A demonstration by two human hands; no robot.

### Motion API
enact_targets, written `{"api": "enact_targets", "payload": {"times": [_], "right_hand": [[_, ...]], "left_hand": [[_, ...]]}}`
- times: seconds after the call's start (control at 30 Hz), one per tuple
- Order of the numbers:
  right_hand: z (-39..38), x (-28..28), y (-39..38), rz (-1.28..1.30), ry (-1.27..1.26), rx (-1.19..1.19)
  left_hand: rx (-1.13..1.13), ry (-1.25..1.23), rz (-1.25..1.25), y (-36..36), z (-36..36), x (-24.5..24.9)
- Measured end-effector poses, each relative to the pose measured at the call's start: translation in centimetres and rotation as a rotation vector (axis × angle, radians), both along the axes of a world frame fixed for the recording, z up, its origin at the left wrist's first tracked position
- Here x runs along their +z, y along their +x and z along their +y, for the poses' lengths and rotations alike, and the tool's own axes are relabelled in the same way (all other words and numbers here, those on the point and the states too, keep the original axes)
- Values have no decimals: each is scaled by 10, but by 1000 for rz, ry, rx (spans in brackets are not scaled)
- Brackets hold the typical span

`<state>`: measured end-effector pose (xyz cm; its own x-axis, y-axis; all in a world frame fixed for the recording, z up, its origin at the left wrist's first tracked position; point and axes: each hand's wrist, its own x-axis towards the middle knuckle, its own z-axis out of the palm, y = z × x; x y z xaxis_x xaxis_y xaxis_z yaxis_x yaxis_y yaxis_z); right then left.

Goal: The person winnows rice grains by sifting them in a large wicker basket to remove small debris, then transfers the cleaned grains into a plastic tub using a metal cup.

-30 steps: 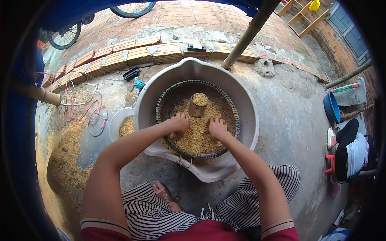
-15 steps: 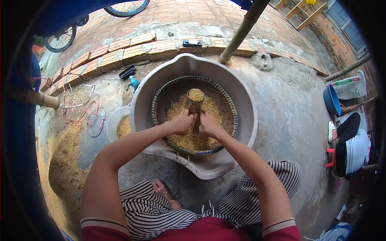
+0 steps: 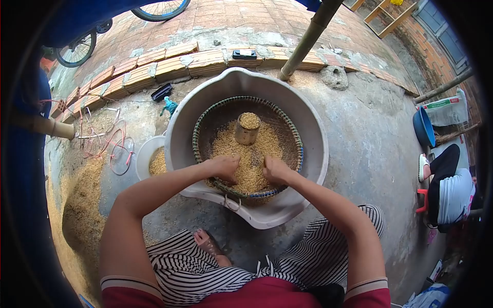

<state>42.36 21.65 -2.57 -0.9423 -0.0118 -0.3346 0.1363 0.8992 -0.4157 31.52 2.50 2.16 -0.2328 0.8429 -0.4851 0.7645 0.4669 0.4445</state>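
Note:
A round woven basket [image 3: 292, 126] with a green-bound rim sits inside a large grey basin [image 3: 316, 113]. Unhusked rice grain [image 3: 250, 172] covers much of the basket's bottom. A brown cylindrical container [image 3: 246, 136], heaped with grain, stands upright in the middle, apart from both hands. Over the grain at the near left, my left hand [image 3: 225, 168] is curled with its knuckles up. My right hand [image 3: 276, 170] is curled likewise at the near right, close to the basket's rim. The fingertips point down and are partly hidden, so whatever they hold cannot be made out.
A white bucket [image 3: 145, 159] with grain stands left of the basin. Spilled grain [image 3: 84, 205] and tangled pink string lie farther left. Bricks [image 3: 205, 64] and a bamboo pole [image 3: 308, 43] border the far side. Another person [image 3: 454, 192] sits at the right near a blue basin [image 3: 424, 127].
Both hands have left the grain-filled container and moved toward me, spreading apart over the grain. The container stays upright in the basket.

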Motion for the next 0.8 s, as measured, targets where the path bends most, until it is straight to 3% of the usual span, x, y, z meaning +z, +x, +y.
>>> {"api": "enact_targets", "payload": {"times": [0.03,0.17,0.23,0.27,0.3,0.33,0.4,0.47,0.5,0.6,0.63,0.73,0.8], "right_hand": [[-13,-2,0,-24,-128,-33],[-47,5,1,57,-100,28],[-51,3,-10,-245,-283,-141],[-49,3,-13,-242,-280,-138],[-47,2,-16,-421,-598,-360],[-44,1,-18,-598,-916,-585],[-33,12,-21,-585,-1004,-608],[-30,33,-31,-500,-1145,-731],[-27,72,-35,-408,-1103,-654],[-14,104,-58,-235,-1262,-680],[-5,99,-71,-190,-1192,-592],[19,73,-108,-130,-1194,-641],[50,26,-129,438,-671,153]], "left_hand": [[1,-3,0,4,1,0],[-55,4,-65,14,8,-7],[-28,43,-142,14,15,3],[58,-123,-306,12,21,8],[144,-289,-471,10,24,13],[146,-286,-468,8,23,10],[484,-78,-853,3,20,0],[508,-6,-790,-6,22,35],[531,62,-727,-14,24,49],[583,225,-720,-44,35,57],[595,257,-702,-50,39,68],[536,258,-291,-62,54,88],[559,264,-312,-75,61,80]]}}
